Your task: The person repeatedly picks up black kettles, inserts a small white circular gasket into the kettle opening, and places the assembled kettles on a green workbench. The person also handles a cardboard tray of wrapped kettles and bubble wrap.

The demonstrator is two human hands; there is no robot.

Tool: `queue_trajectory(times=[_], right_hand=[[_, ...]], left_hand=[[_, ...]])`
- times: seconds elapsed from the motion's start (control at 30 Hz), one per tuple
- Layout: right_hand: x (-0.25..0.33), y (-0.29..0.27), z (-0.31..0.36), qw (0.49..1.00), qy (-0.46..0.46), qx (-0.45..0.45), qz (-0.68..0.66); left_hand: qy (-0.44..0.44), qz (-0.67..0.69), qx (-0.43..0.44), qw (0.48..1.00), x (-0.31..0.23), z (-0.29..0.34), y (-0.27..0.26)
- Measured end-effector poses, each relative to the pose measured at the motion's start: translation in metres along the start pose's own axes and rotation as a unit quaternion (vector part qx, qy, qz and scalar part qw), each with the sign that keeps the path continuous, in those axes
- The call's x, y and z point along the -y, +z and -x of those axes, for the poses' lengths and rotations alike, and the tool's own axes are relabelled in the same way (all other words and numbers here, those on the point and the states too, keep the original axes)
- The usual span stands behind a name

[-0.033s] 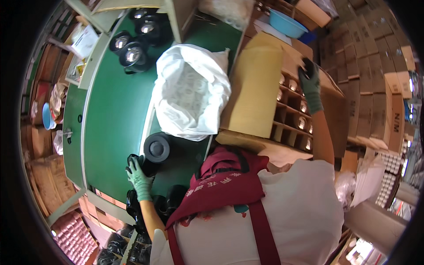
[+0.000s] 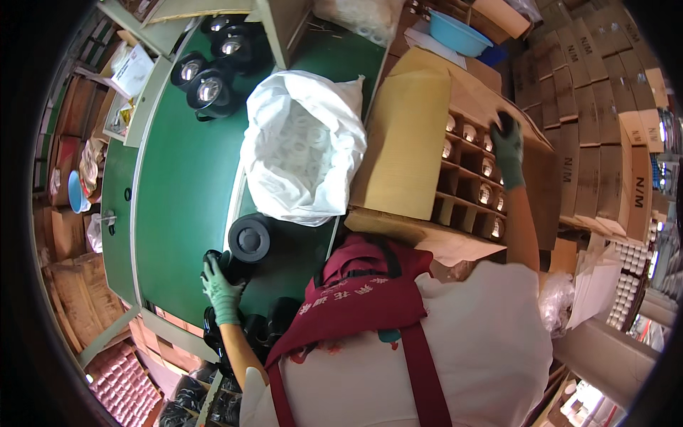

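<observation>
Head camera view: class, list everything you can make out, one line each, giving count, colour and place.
Work surface: at least one, green, left to centre
Sack: one, white, centre
Small pieces: many, translucent, inside sack
Round-topped object: one, black, below sack
Shiny-mouthed vessels: at least four, black, upper left
Divided carton: one, brown, right of sack
Rounded objects: several, silvery, in carton
Basins: two, light blue, upper right and far left
Stacked cartons: many, brown, right
Packages: many, pink, lower left
Apron: one, maroon, lower centre
Left hand: one, pale green glove, beside round-topped object
Right hand: one, grey-green glove, over divided carton
</observation>
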State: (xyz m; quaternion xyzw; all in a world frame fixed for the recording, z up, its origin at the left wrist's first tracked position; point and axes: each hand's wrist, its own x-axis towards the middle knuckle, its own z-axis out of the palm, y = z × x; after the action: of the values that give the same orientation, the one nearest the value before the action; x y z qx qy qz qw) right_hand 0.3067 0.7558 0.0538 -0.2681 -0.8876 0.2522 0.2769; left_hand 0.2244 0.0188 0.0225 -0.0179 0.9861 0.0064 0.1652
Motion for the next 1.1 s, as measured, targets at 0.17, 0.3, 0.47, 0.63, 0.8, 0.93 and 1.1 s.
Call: queue_trajectory(times=[0.17,0.3,0.47,0.63,0.8,0.93,1.1], right_hand=[[-0.176,-0.064,0.18,0.917,0.266,0.232,0.183],[-0.209,-0.051,0.238,0.932,0.238,0.146,0.23],[-0.243,-0.01,0.216,0.922,0.159,0.205,0.287],[-0.273,0.01,0.216,0.849,0.213,0.298,0.38],[-0.23,-0.011,0.186,0.798,0.307,0.335,0.396],[-0.178,-0.046,0.177,0.871,0.267,0.224,0.346],[-0.15,-0.095,0.175,0.935,0.258,-0.006,0.243]], left_hand=[[0.124,0.056,-0.256,0.957,-0.089,-0.045,-0.094],[0.268,0.366,-0.115,0.884,-0.202,-0.081,-0.082],[0.366,0.024,-0.069,0.928,-0.278,-0.123,0.052],[0.319,-0.107,0.114,0.935,-0.308,-0.171,0.143],[0.345,0.043,0.105,0.932,-0.314,-0.167,0.124],[0.39,0.104,0.059,0.913,-0.298,-0.17,0.12],[0.297,0.415,-0.019,0.86,-0.279,-0.178,0.101]])
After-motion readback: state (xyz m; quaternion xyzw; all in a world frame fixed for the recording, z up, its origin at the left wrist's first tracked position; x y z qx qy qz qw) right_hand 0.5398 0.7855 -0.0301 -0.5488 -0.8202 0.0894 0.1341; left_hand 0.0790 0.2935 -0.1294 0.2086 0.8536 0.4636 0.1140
